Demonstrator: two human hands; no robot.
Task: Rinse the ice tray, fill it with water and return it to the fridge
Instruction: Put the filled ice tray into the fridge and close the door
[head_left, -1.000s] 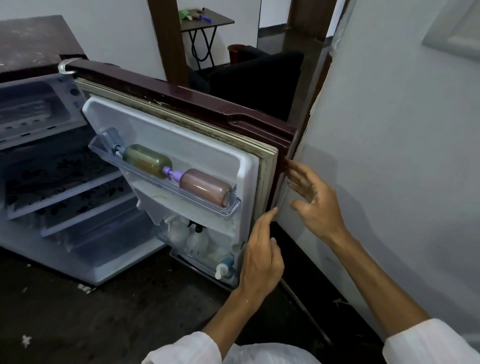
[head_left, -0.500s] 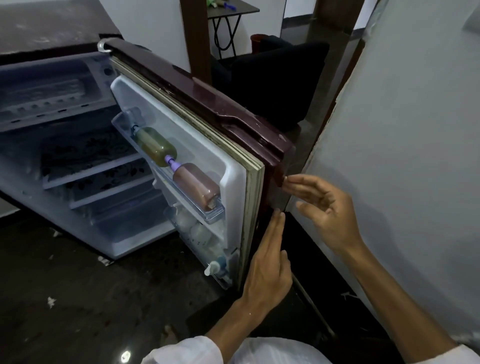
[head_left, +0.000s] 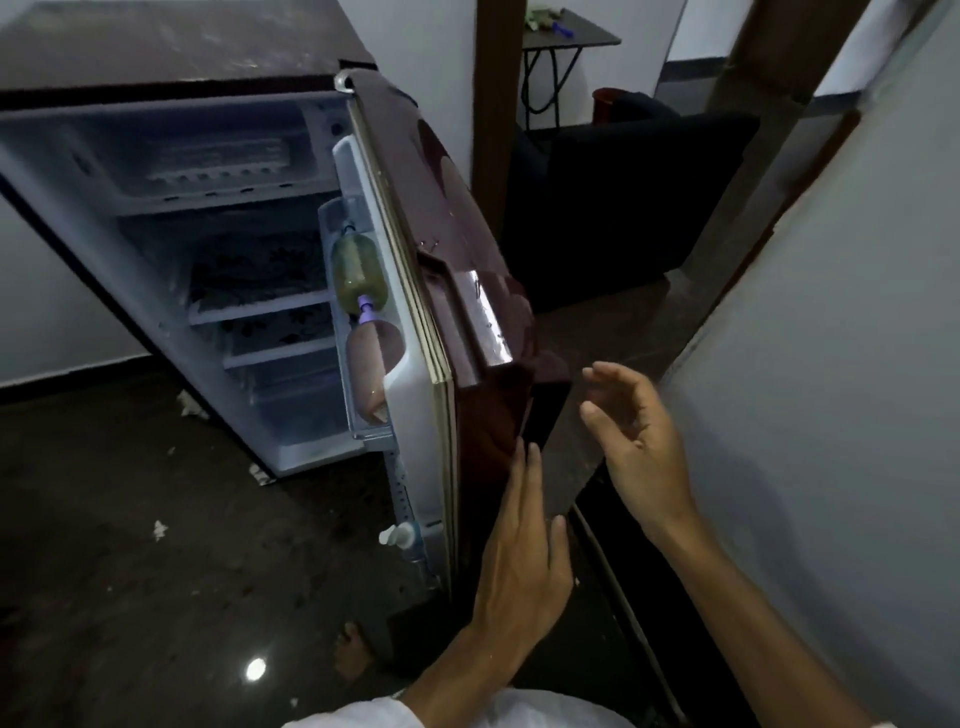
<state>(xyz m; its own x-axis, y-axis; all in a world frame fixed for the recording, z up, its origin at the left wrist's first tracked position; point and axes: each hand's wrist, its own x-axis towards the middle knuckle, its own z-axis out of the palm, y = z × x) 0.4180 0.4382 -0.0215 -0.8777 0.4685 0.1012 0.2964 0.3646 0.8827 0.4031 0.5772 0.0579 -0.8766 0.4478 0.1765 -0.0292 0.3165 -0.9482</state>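
A small maroon fridge (head_left: 171, 57) stands open on the dark floor. Its maroon door (head_left: 467, 291) is swung partway towards the cabinet. My left hand (head_left: 524, 561) lies flat against the door's outer face near its lower edge, fingers straight. Just right of the door's free edge my right hand (head_left: 636, 441) hovers with fingers spread, holding nothing. The white freezer compartment (head_left: 208, 156) at the top shows a pale ribbed tray-like shape that I cannot make out clearly. Two bottles, green (head_left: 356, 273) and brown (head_left: 371, 364), lie in the door shelf.
A white wall (head_left: 841, 364) rises close on the right. A dark armchair (head_left: 623, 192) and a small folding table (head_left: 566, 31) sit behind the door. White scraps (head_left: 160, 529) lie on the glossy floor. Patterned fridge shelves (head_left: 260, 280) hold nothing visible.
The door has swung further towards the fridge, now seen almost edge-on. My left hand has slid onto its outer face. My right hand has come off the door's edge.
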